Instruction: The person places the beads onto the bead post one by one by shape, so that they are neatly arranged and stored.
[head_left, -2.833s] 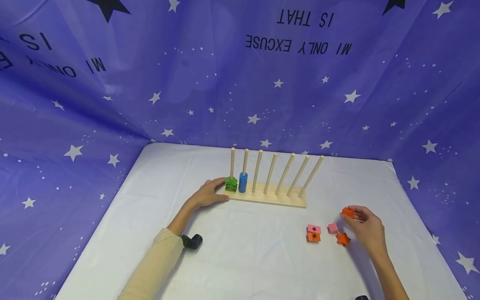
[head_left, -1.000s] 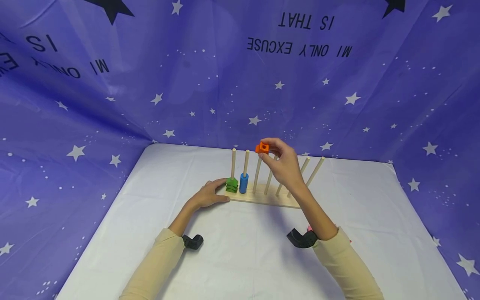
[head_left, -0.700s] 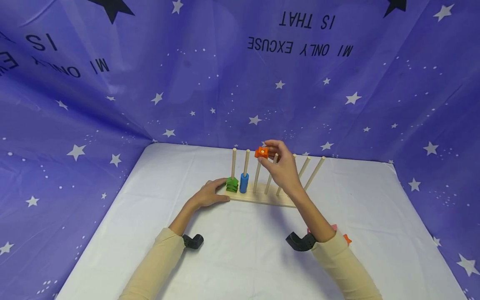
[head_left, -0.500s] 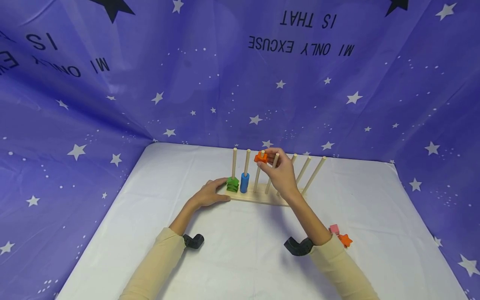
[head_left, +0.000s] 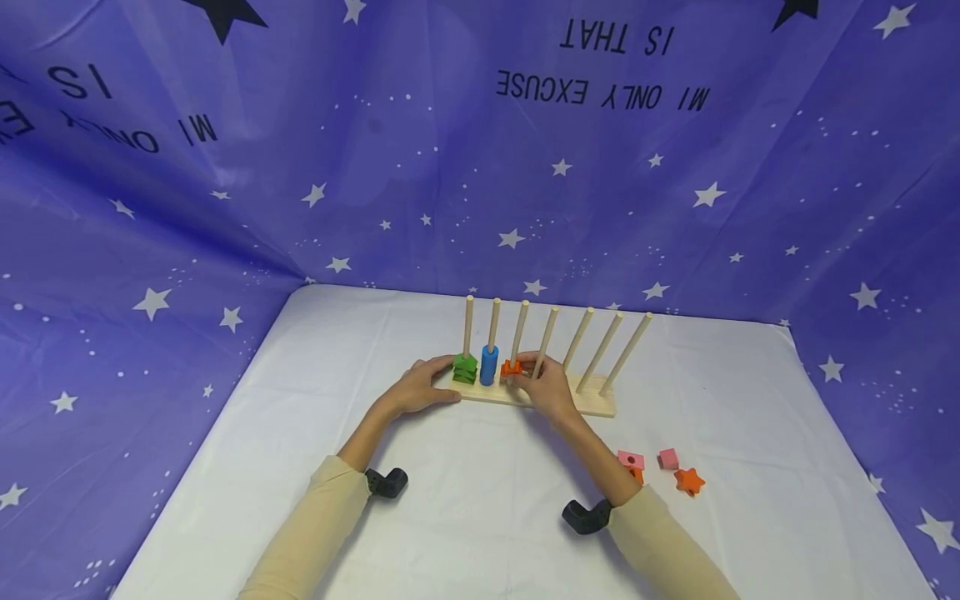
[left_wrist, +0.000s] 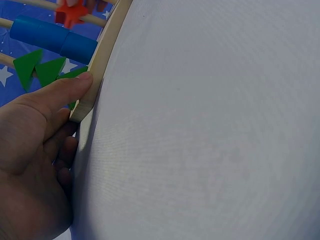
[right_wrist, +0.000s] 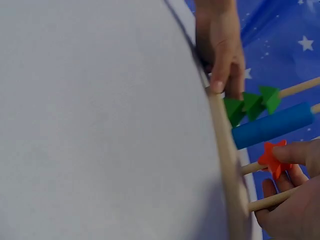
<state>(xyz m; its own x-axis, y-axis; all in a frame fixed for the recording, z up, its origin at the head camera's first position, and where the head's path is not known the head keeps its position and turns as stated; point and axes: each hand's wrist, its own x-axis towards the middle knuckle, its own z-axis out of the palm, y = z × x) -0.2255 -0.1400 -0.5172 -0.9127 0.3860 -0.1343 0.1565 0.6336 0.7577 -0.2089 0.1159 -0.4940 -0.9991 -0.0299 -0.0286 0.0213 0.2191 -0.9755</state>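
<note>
A wooden peg board [head_left: 600, 405] with several upright pegs stands on the white table. My left hand [head_left: 411, 390] grips its left end, the thumb on the front edge in the left wrist view. Green triangle beads [head_left: 464, 369] are stacked on the leftmost peg, and blue cylinder beads [left_wrist: 52, 40] fill the lower part of the second. Around the third peg sits an orange star bead [right_wrist: 273, 159], pinched between thumb and fingers of my right hand [head_left: 551, 392]. In the right wrist view a short stretch of bare peg shows between star and base.
To the right of the board, a pink block [head_left: 631, 459] with a hole, a pink cube [head_left: 668, 459] and another orange star [head_left: 689, 481] lie on the table. An orange block [head_left: 636, 474] is partly hidden by my right forearm. A starry blue cloth [head_left: 450, 167] hangs behind.
My right hand has carried the orange star from the table on the right to the third peg, then slid it down from the peg's top towards the base. The left hand stays put.
</note>
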